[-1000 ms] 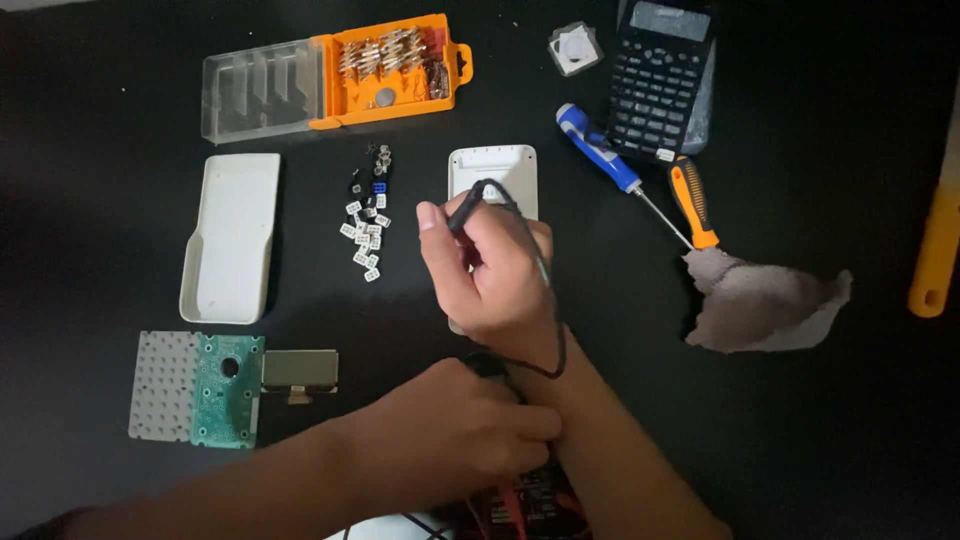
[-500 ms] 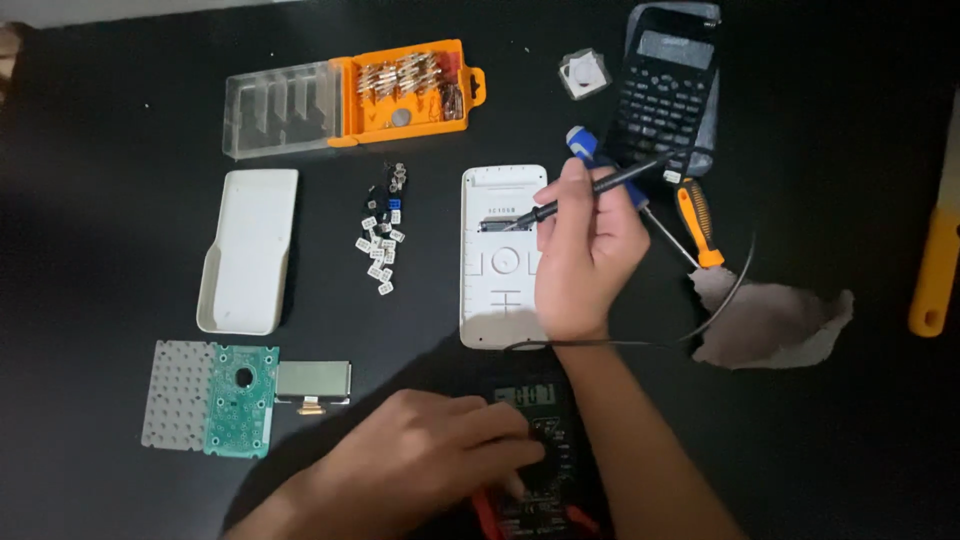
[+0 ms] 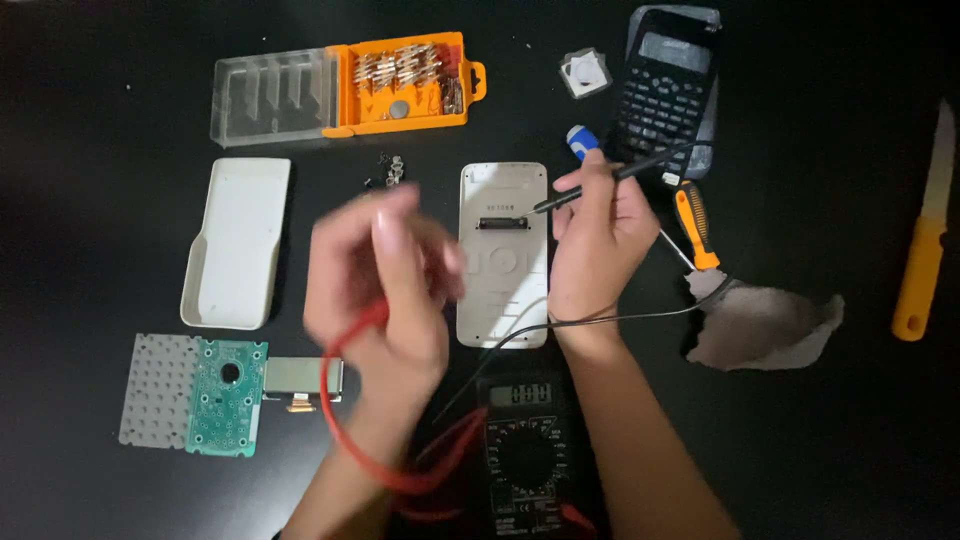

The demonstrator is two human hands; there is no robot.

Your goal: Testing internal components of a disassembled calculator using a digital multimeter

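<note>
Left hand (image 3: 385,290) risen off multimeter (image 3: 525,455), gripping red lead (image 3: 345,400)

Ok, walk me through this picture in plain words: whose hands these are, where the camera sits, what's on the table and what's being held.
The picture comes from a camera worn on a person's head, looking down at their own two bare hands over a black table. The right hand holds a black probe with its tip over a white calculator shell. The left hand is blurred and grips a red lead. Both wires run towards a black multimeter at the bottom edge. Around them lie a white cover, a green circuit board beside a grey keypad mat, an orange bit case, a black calculator, two screwdrivers, a piece of paper and a yellow-handled knife.
</note>
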